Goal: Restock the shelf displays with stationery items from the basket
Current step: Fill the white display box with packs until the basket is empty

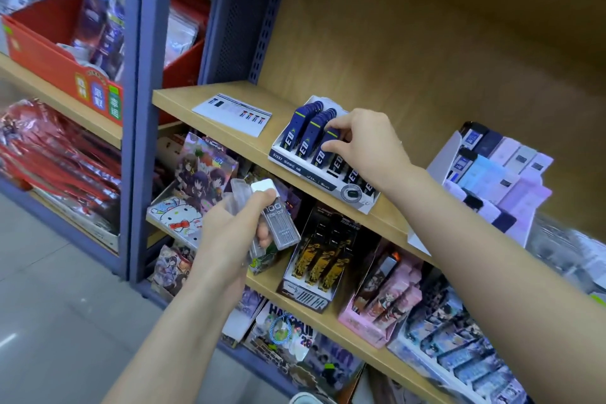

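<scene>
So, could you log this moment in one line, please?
left hand holds clear cases | right hand pinches blue case in display box

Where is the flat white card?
In the head view, the white card lies flat on the wooden shelf, left of the blue display box.

Right hand [367, 144] pinches blue case [328, 149]; left hand [229, 233] holds clear cases [278, 220].

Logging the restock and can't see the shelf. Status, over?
Left hand grips clear lead cases. Right hand pinches blue lead case in display box. Nothing in the way.
</scene>
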Demonstrator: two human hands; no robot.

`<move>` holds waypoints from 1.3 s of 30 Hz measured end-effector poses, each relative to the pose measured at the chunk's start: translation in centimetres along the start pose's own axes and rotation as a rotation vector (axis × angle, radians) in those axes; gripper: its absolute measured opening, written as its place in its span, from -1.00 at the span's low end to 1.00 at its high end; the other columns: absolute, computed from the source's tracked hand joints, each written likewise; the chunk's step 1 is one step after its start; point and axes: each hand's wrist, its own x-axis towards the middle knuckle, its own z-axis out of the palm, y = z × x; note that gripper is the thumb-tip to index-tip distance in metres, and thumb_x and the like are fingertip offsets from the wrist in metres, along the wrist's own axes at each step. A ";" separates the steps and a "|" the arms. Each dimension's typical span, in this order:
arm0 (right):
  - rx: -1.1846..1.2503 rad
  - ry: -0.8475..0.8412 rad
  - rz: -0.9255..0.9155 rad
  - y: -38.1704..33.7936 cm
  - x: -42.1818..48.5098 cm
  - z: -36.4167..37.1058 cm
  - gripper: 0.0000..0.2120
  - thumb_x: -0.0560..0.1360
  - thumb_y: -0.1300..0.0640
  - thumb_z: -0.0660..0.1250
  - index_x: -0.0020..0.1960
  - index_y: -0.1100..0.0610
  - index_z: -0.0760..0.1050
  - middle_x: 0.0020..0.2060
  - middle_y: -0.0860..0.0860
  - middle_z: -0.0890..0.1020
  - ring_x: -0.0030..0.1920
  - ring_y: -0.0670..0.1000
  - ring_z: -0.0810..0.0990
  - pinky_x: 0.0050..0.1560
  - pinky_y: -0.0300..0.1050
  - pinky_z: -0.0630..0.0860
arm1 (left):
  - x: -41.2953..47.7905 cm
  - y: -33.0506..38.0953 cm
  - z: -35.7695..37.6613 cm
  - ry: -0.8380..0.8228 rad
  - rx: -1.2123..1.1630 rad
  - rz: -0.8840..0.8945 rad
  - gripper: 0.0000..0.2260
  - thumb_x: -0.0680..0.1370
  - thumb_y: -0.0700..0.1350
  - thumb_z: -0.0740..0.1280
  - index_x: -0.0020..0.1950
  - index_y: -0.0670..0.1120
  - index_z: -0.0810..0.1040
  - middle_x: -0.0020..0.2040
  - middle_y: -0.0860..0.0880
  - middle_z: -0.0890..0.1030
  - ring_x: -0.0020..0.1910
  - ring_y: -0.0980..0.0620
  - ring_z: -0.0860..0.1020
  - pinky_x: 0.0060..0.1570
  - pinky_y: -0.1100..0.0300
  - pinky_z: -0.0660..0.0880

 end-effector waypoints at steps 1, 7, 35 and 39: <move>-0.029 0.002 -0.005 -0.1 -0.1 0.1 -0.87 0.49 0.10 0.39 -0.02 0.13 0.62 -0.30 0.02 0.51 -0.21 0.04 0.46 -0.40 -0.19 0.26 | 0.0 0.0 0.0 -0.001 -0.007 0.001 -0.85 0.52 -0.10 0.36 -0.17 -0.07 0.41 -0.53 0.00 0.35 -0.55 0.08 0.29 -0.45 0.26 0.29; 0.199 0.184 -0.030 -1.0 -2.7 0.8 -0.78 0.56 0.09 0.29 0.18 0.12 0.52 0.02 0.00 0.46 -0.02 -0.06 0.46 0.04 -0.22 0.37 | 0.2 -0.2 0.2 -0.038 -0.019 0.044 -0.88 0.49 -0.12 0.41 -0.10 -0.09 0.49 -0.54 0.04 0.33 -0.55 0.11 0.28 -0.52 0.32 0.28; 0.143 0.492 0.533 19.6 -23.7 -14.2 -0.96 0.59 0.12 0.21 0.01 0.08 0.39 -0.08 0.04 0.58 -0.09 0.07 0.60 -0.09 -0.10 0.47 | -7.4 -9.4 13.6 -0.538 0.224 -0.274 -0.78 0.61 -0.08 0.23 -0.16 -0.18 0.49 -0.47 -0.03 0.51 -0.50 0.07 0.47 -0.39 0.20 0.45; -0.031 0.427 0.577 24.2 -25.2 -13.9 -0.98 0.60 0.17 0.18 0.03 0.10 0.37 -0.15 0.09 0.56 -0.09 0.16 0.57 -0.10 -0.03 0.41 | -9.0 -10.7 15.2 -0.547 0.214 -0.314 -0.77 0.59 -0.05 0.26 -0.06 -0.22 0.54 -0.46 -0.05 0.56 -0.52 0.07 0.51 -0.44 0.23 0.52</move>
